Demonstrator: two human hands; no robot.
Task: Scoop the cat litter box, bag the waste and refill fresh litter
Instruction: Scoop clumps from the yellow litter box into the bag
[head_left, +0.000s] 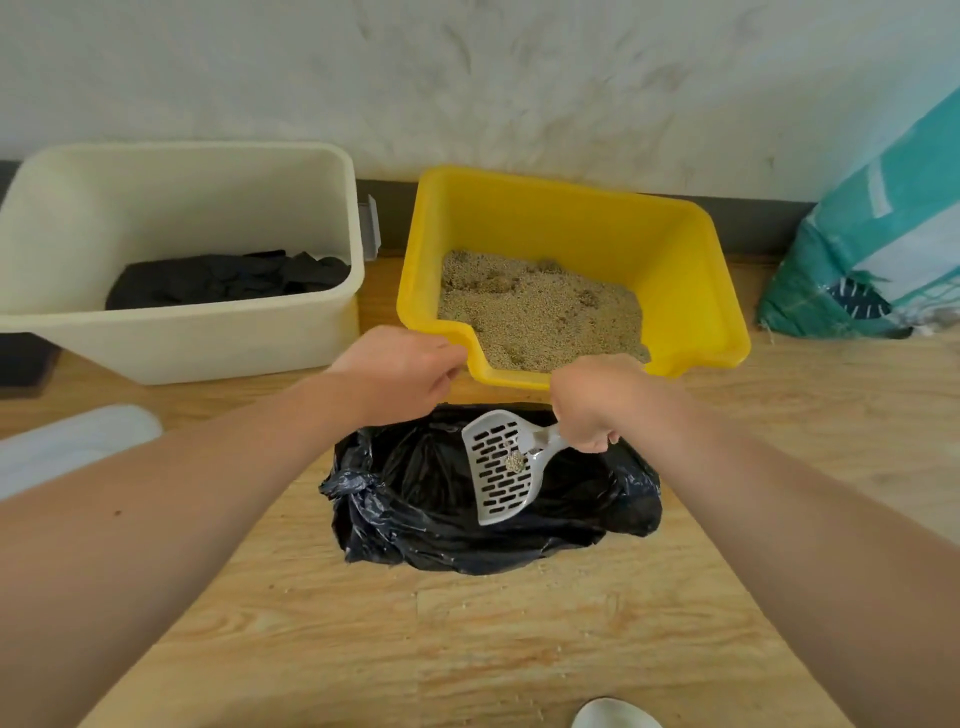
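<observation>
The fingers (592, 441) of the right hand (597, 402) are curled tight round the handle of a white slotted litter scoop (501, 467). The fist is closed, with the handle running out of it to the left and down. The blade hangs over the open mouth of a black rubbish bag (467, 540), which lies crumpled on the wooden floor (467, 649) just in front of the litter box. One small clump (515, 461) of litter sits on the slots near the neck of the blade; the rest of the blade is bare.

The left hand (402, 371) holds the front left corner of the yellow litter box (691, 270), its fingers curled at the rim beside the low entry cut-out. The box stands near the wall (519, 78). The litter (540, 312) inside lies unevenly with darker lumps on top, so the scooping looks only partly done.

The step in hand appears to be tipping the clump into the bag. To do it well, the blade should turn over low inside the bag's mouth rather than above its edge, since stray grains already dot the floor nearby. A short shake or tap would free a clump that clings to the slots. The left hand's hold on the rim should steady the box for the next pass.

To the left, a cream plastic bin (208, 343) holds folded black bags (223, 280). At the right a teal sack (872, 260), probably the fresh litter, stands by the wall, unopened as far as can be seen.
</observation>
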